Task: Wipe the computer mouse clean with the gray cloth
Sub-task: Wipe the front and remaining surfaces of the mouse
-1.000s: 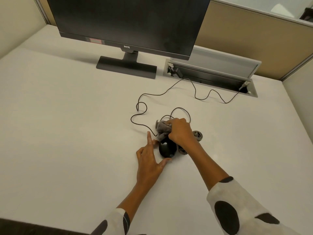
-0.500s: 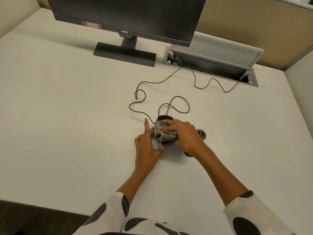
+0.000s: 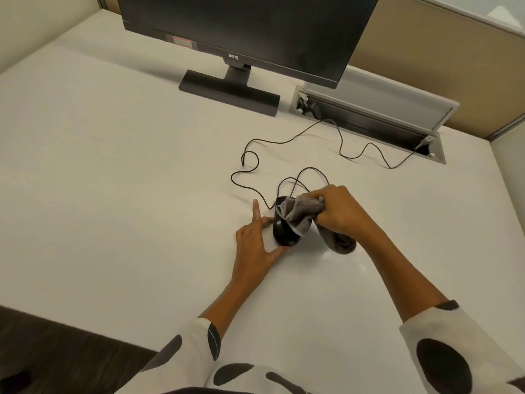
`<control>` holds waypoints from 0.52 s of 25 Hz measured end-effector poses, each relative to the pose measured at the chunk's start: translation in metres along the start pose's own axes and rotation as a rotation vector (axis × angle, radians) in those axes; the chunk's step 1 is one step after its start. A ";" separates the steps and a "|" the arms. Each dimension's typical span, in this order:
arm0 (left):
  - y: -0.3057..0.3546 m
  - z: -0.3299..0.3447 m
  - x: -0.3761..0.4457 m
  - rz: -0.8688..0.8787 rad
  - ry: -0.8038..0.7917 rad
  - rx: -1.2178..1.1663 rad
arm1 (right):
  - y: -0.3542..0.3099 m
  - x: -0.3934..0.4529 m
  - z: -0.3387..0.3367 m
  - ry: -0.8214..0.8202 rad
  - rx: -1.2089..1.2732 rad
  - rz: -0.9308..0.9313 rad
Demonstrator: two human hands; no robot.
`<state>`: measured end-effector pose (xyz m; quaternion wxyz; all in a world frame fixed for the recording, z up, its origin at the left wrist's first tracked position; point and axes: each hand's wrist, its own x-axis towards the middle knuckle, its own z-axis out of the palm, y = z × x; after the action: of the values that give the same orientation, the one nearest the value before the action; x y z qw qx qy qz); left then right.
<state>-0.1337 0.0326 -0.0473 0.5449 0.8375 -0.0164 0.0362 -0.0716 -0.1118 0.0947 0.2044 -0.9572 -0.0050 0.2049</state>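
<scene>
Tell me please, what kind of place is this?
Most likely an office cubicle desk. A monitor stands on a white desk, tan partition panels close it in, and an open cable tray is set into the desktop.

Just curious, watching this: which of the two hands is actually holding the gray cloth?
The right hand is: it grips the bunched gray cloth against the black mouse. The left hand lies open on the desk, steadying the mouse's side.

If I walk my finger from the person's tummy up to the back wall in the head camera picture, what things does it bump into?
Spotted white sleeve → left hand → black computer mouse → looped black mouse cable → flat black monitor stand → black monitor screen.
</scene>
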 end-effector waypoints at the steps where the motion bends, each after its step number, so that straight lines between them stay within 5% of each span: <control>1: 0.000 -0.001 0.000 0.009 0.003 -0.002 | -0.004 0.013 -0.003 0.036 -0.028 0.008; 13: 0.001 -0.001 0.005 -0.070 -0.005 -0.045 | -0.014 0.001 0.046 -0.100 -0.353 -0.185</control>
<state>-0.1292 0.0330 -0.0453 0.5645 0.8252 0.0110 0.0147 -0.0882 -0.0812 0.0614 0.0508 -0.9623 -0.1388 0.2285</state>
